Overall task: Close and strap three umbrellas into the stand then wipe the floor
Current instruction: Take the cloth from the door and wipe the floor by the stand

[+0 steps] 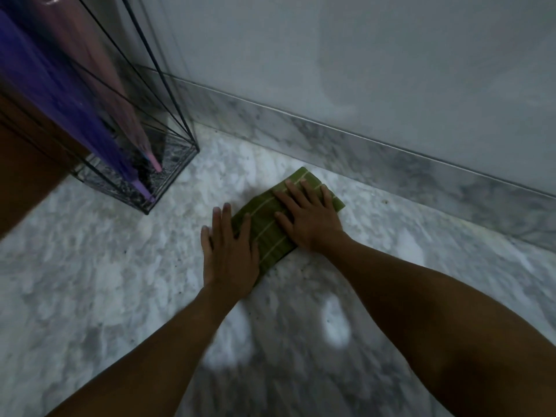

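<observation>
Both hands flat on a folded green cloth [278, 218] on the marble floor [90, 266]. Left hand [230, 251] covers the near-left end, fingers straight, fingertips running past the cloth edge onto bare stone. Right hand [310, 216] lies on the far-right half, fingers spread and straight. Neither hand grips; both press palm-down, close to each other but not touching.

Cloth position: near the marble skirting [376, 164] at the foot of the wall, to the right of the wire umbrella stand [168, 164], apart from it.

Risks, as judged from this frame:
- Palm pressure alone holds the cloth. On polished stone it could slide out from under a hand, or the fold could open and bunch, leaving streaks.
- Left fingertips are off the cloth; that end may lag or curl on a push.
- A leftward sweep could knock the stand's base. It is a light wire frame with umbrellas leaning in it, so a bump may shift or tip it.
- Floor shows pale glossy patches nearer the person; whether wet or only reflections, cannot tell. If wet, a knee or hand could slip.

Cloth appearance: olive green, thin pale stripes running across its width, folded into a neat oblong, lying flat, set diagonally. Looks like a woven towel; dampness not discernible.

Stand holds a purple umbrella [45, 85] and a pink umbrella [99, 55], both closed, tips resting on the base. A third is not clearly made out. Straps not visible.
</observation>
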